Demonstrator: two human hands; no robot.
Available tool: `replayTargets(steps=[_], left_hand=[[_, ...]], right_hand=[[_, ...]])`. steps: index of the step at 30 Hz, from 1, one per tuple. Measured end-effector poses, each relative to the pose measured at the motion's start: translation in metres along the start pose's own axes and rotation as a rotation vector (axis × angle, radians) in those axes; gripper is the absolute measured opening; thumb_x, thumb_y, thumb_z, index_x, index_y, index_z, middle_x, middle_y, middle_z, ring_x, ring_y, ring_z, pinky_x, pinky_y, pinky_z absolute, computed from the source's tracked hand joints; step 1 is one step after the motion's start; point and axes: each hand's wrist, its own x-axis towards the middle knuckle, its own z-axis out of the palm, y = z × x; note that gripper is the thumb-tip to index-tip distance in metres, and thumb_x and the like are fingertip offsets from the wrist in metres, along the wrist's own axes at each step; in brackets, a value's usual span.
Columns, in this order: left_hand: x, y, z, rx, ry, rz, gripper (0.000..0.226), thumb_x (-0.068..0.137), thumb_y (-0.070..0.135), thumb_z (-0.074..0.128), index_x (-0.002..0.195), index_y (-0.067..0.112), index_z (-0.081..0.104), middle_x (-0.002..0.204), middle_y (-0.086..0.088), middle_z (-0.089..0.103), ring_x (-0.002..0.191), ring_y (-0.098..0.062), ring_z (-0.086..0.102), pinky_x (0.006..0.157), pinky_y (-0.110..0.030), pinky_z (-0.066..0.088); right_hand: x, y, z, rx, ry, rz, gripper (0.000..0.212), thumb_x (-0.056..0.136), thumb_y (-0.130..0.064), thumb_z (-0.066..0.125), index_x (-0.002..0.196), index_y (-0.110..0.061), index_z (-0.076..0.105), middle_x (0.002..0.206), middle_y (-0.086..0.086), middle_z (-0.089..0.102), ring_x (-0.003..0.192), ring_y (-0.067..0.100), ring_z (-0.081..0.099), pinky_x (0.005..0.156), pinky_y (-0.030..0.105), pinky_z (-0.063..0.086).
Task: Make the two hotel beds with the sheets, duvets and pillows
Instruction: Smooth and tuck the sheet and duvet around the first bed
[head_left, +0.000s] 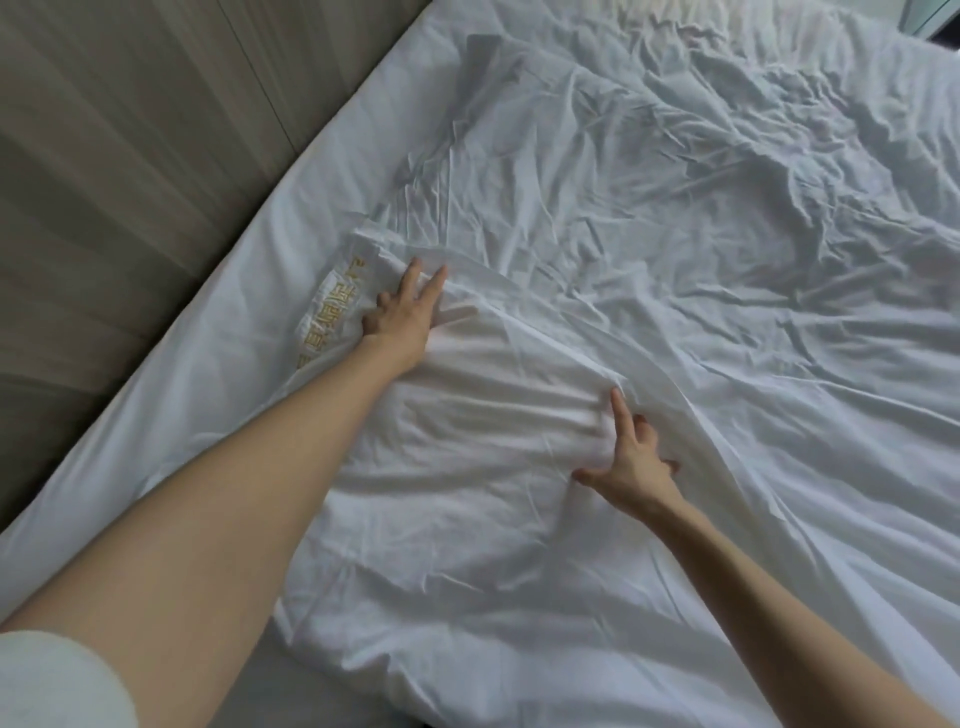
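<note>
A white duvet (649, 249) lies crumpled across the bed, its near corner folded back over itself. Gold embroidered lettering (332, 306) runs along that folded edge. My left hand (402, 317) lies flat on the fold beside the lettering, fingers straight and spread. My right hand (631, 457) rests on the duvet lower down, forefinger stretched out along a crease and the other fingers loosely bent. A white sheet (171, 405) covers the mattress under the duvet along the left side.
A beige padded headboard or wall panel (130, 156) runs along the left of the bed. A bit of window or glass shows at the top right corner (935, 15). The bed's edge falls away at the bottom left.
</note>
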Motion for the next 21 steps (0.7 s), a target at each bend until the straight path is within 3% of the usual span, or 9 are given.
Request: replayTargets(steps=[4,8,11,15,17,19,21], left_hand=[[0.003,0.005,-0.006,0.075,0.028,0.020,0.047,0.096,0.005,0.046,0.140,0.018,0.033,0.136,-0.014,0.032,0.113,-0.038,0.052,0.086,-0.047,0.044],[-0.005,0.011,-0.020,0.099,0.245,0.009,0.034,0.093,-0.005,0.045,0.123,0.009,0.043,0.126,-0.014,0.039,0.108,-0.036,0.052,0.078,-0.042,0.044],[-0.005,0.013,-0.028,0.043,0.328,-0.002,0.033,0.091,-0.007,0.047,0.121,0.008,0.046,0.126,-0.013,0.039,0.110,-0.034,0.049,0.079,-0.042,0.046],[-0.005,0.018,-0.022,-0.098,0.316,-0.134,0.045,0.089,-0.008,0.046,0.131,0.006,0.039,0.137,-0.016,0.032,0.119,-0.036,0.042,0.093,-0.042,0.041],[-0.013,0.025,-0.012,-0.166,0.358,-0.135,0.059,0.088,-0.008,0.041,0.143,0.009,0.028,0.152,-0.013,0.020,0.138,-0.036,0.025,0.111,-0.042,0.026],[-0.032,0.041,0.011,-0.143,0.431,0.003,0.071,0.089,-0.005,0.037,0.152,0.015,0.015,0.161,-0.004,0.007,0.148,-0.028,0.004,0.118,-0.045,0.006],[-0.066,0.067,0.047,-0.141,0.474,0.218,0.064,0.092,0.004,0.039,0.153,0.015,0.021,0.161,-0.003,0.014,0.149,-0.025,0.010,0.119,-0.049,0.007]], right_hand=[[0.000,-0.002,-0.003,-0.005,-0.025,-0.001,0.111,0.084,-0.038,0.071,0.149,-0.040,-0.019,0.154,0.020,0.005,0.144,0.043,0.011,0.115,0.061,0.007],[-0.004,-0.006,-0.013,0.025,-0.016,-0.016,0.096,0.089,-0.034,0.065,0.152,-0.041,-0.007,0.153,0.020,0.005,0.144,0.044,0.007,0.117,0.057,0.008],[-0.007,-0.008,-0.013,0.090,0.050,-0.045,0.084,0.092,-0.030,0.060,0.150,-0.047,0.002,0.154,0.016,0.004,0.143,0.047,0.001,0.113,0.056,0.023],[-0.007,0.002,-0.002,0.061,0.074,-0.125,0.083,0.091,-0.026,0.058,0.150,-0.047,0.003,0.161,0.007,-0.007,0.146,0.037,-0.011,0.111,0.062,0.024],[-0.007,0.010,0.005,0.060,0.077,-0.149,0.085,0.091,-0.025,0.058,0.151,-0.046,0.003,0.162,0.003,-0.012,0.148,0.032,-0.013,0.111,0.063,0.024],[-0.007,0.015,0.008,0.075,0.103,-0.159,0.085,0.090,-0.024,0.061,0.152,-0.044,0.005,0.162,0.001,-0.011,0.149,0.030,-0.009,0.111,0.059,0.029],[-0.007,0.018,0.008,0.066,0.151,-0.153,0.085,0.089,-0.027,0.063,0.153,-0.039,0.008,0.163,-0.001,-0.006,0.150,0.025,-0.002,0.110,0.049,0.033]])
